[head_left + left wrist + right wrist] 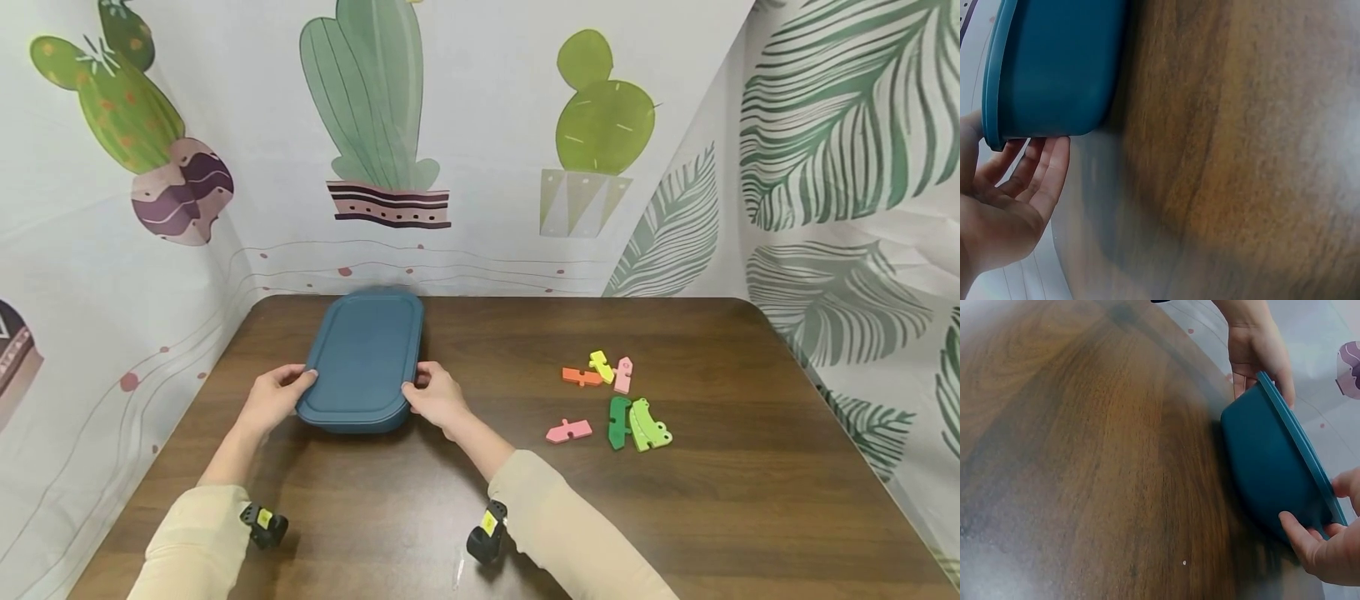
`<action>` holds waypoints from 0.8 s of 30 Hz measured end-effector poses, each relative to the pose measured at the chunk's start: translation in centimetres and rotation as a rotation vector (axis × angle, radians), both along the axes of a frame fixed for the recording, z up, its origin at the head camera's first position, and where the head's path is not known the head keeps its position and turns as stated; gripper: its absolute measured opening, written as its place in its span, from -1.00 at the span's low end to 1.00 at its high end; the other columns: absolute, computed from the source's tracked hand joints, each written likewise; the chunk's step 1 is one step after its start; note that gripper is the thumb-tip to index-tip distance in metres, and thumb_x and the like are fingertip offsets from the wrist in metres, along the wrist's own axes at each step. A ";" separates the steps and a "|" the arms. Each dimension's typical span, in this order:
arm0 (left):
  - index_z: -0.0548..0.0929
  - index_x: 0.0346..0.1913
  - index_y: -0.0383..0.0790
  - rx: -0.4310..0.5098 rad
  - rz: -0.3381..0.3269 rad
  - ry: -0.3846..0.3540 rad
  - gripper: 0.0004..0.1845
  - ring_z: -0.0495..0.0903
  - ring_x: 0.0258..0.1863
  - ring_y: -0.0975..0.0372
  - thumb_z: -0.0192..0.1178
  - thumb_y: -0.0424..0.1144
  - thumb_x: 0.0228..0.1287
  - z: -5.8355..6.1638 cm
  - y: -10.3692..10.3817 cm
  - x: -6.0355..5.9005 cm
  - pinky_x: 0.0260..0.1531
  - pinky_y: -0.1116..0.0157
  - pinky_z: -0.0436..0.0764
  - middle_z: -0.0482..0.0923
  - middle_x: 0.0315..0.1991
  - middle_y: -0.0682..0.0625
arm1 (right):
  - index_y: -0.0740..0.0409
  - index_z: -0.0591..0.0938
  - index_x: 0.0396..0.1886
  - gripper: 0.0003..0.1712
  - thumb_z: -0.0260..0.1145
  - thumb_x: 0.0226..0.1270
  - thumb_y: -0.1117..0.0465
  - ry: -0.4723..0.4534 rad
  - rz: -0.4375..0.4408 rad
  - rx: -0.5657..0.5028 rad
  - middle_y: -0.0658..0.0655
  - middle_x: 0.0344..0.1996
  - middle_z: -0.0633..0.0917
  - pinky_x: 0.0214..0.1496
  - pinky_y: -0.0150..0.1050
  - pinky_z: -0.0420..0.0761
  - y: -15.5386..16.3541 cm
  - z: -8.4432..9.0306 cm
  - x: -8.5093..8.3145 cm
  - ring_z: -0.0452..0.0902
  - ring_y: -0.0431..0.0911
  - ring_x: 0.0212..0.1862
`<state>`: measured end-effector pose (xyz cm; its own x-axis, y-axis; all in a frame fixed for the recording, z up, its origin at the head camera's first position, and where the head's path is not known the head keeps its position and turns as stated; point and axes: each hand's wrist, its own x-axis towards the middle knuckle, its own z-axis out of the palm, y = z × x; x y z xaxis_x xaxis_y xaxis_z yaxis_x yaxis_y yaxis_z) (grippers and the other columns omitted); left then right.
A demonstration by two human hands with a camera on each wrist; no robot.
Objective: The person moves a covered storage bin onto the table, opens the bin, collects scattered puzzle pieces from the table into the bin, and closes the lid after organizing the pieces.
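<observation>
A blue lidded box (363, 358), rounded at its corners, is at the back left of the wooden table. My left hand (275, 398) holds its left side near the front corner, the thumb at the lid's rim. In the left wrist view the fingers (1054, 169) of that hand lie along the box wall (1054, 75), below the rim. My right hand (438, 398) grips the opposite side. Its thumb is at the lid's edge, and in the right wrist view a finger (1297, 534) presses the box wall (1266, 456) under the rim.
Right of the box lie several flat toy pieces: an orange one (581, 377), a yellow one (601, 366), pink ones (569, 431), a dark green one (618, 422) and a light green animal head (648, 426). Cactus-printed cloth (487, 125) hangs behind the table (720, 517).
</observation>
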<state>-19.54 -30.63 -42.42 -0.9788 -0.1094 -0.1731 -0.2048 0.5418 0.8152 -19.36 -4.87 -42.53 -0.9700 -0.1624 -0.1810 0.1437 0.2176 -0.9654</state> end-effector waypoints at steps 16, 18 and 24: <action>0.37 0.18 -0.45 0.043 -0.027 0.006 -0.39 0.51 -0.41 0.47 0.04 0.02 0.30 -0.2 1.3 0.5 -0.38 0.43 0.61 0.44 -0.03 -0.29 | 0.29 0.37 0.17 -0.49 0.20 0.19 0.31 -0.041 -0.032 -0.062 0.26 -0.04 0.57 -0.27 -0.30 0.65 1.2 -0.1 0.2 0.60 -0.10 -0.24; 0.37 0.18 -0.44 0.036 -0.031 0.008 -0.39 0.51 -0.41 0.46 0.04 0.04 0.30 -0.2 1.4 0.6 -0.38 0.43 0.61 0.45 -0.04 -0.28 | 0.28 0.38 0.15 -0.50 0.22 0.20 0.29 -0.043 -0.032 -0.069 0.25 -0.05 0.57 -0.28 -0.30 0.65 1.4 -0.2 0.2 0.60 -0.10 -0.25; 0.37 0.18 -0.43 0.058 -0.050 0.004 -0.38 0.52 -0.37 0.45 0.03 0.05 0.31 -0.1 1.9 0.8 -0.35 0.44 0.61 0.46 -0.06 -0.25 | 0.26 0.39 0.12 -0.53 0.23 0.22 0.28 -0.050 -0.012 -0.089 0.25 -0.07 0.57 -0.24 -0.25 0.66 2.0 -0.1 0.3 0.62 -0.05 -0.24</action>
